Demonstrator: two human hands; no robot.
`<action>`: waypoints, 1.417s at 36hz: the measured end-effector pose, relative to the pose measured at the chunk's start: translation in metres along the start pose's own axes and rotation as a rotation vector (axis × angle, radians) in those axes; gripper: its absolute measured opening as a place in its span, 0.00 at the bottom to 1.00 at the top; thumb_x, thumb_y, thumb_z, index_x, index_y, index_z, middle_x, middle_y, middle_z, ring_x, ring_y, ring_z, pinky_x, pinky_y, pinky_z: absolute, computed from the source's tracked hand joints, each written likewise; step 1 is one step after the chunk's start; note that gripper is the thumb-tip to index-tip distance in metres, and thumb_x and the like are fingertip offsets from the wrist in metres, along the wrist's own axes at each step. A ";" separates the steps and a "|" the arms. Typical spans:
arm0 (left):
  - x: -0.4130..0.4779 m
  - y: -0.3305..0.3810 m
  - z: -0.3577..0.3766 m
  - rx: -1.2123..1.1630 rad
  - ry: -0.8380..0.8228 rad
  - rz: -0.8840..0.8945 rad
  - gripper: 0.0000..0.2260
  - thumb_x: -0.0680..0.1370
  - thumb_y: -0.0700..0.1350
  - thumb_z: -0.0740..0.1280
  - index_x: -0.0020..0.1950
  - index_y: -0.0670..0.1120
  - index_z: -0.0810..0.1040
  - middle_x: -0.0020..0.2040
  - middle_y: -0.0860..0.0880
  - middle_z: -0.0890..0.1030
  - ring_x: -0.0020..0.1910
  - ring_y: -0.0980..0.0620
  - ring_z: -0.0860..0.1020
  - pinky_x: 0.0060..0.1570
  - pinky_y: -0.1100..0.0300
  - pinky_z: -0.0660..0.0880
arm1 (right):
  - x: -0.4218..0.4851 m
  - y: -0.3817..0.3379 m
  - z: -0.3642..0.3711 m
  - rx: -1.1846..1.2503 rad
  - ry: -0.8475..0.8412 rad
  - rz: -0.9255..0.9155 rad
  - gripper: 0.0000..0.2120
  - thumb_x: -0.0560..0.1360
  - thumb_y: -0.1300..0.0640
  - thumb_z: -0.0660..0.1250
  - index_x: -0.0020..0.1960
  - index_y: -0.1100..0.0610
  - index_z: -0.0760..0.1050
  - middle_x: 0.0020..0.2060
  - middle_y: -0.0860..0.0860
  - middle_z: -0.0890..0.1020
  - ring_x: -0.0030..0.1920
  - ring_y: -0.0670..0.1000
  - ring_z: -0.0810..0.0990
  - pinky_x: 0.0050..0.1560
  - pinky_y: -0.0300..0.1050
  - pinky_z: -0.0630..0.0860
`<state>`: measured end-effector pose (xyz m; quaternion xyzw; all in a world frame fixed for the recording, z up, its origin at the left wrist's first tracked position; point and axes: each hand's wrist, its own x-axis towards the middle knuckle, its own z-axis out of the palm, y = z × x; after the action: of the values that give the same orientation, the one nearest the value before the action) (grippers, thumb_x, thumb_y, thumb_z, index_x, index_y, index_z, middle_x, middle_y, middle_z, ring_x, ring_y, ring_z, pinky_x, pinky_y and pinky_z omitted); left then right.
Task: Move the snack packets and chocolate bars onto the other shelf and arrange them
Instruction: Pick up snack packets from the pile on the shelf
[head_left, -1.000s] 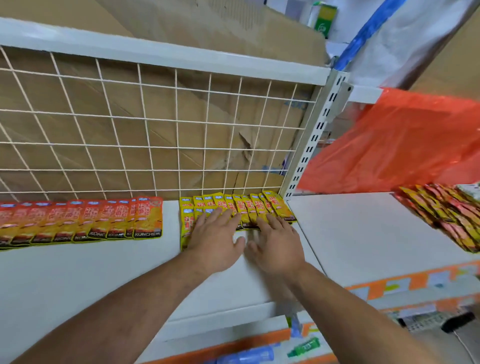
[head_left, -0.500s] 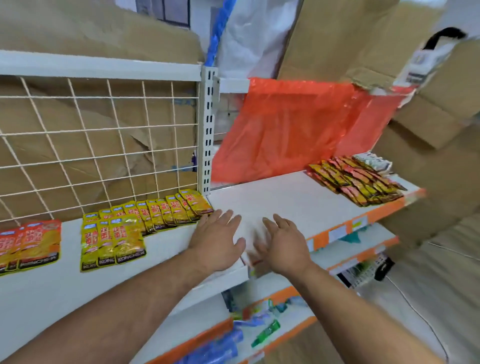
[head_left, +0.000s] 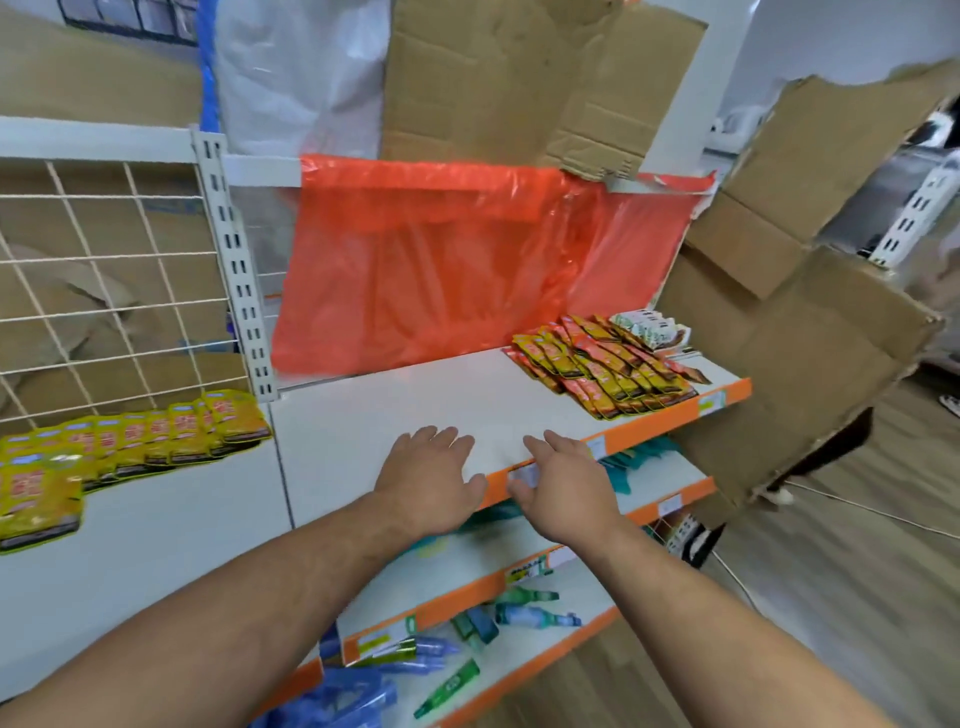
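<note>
1. Flat yellow snack packets (head_left: 135, 441) lay overlapped in a row on the white left shelf (head_left: 156, 545), in front of a white wire grid (head_left: 104, 291).
2. The left hand (head_left: 431, 478) was palm down over the bare white right shelf (head_left: 389, 410), its fingers (head_left: 440, 441) straight and holding nothing.
3. The right hand (head_left: 563, 483) was just beside it, over the shelf's orange front edge, fingers straight and also empty.
4. Red and yellow snack packets (head_left: 602, 374) lay piled at the right end of this shelf, with white and green wrapped bars (head_left: 652, 327) behind them.

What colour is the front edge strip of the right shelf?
Orange, seen in the head view: front edge strip of the right shelf.
</note>
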<state>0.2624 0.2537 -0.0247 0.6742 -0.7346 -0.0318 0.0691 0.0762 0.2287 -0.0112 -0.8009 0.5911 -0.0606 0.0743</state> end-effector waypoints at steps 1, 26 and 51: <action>0.006 0.007 0.001 0.004 -0.003 0.005 0.28 0.79 0.61 0.53 0.76 0.50 0.64 0.76 0.49 0.67 0.73 0.46 0.63 0.72 0.51 0.60 | 0.002 0.008 -0.002 0.008 0.007 0.005 0.31 0.80 0.41 0.59 0.79 0.51 0.59 0.78 0.53 0.61 0.78 0.55 0.56 0.75 0.50 0.58; 0.252 0.113 0.024 0.009 0.049 0.221 0.32 0.73 0.63 0.49 0.72 0.49 0.71 0.71 0.48 0.73 0.70 0.44 0.68 0.70 0.49 0.64 | 0.156 0.169 -0.041 0.034 0.058 0.204 0.31 0.78 0.44 0.65 0.77 0.53 0.64 0.76 0.55 0.66 0.76 0.57 0.61 0.74 0.51 0.63; 0.352 0.184 0.048 -1.023 0.231 -0.773 0.08 0.71 0.37 0.66 0.33 0.44 0.74 0.28 0.49 0.74 0.29 0.49 0.72 0.27 0.60 0.63 | 0.296 0.262 -0.040 -0.194 -0.092 -0.190 0.38 0.67 0.26 0.65 0.63 0.55 0.74 0.63 0.53 0.76 0.65 0.58 0.68 0.61 0.54 0.70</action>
<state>0.0457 -0.0827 -0.0262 0.7708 -0.3192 -0.3277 0.4434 -0.0904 -0.1320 -0.0194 -0.8585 0.5119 0.0267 0.0173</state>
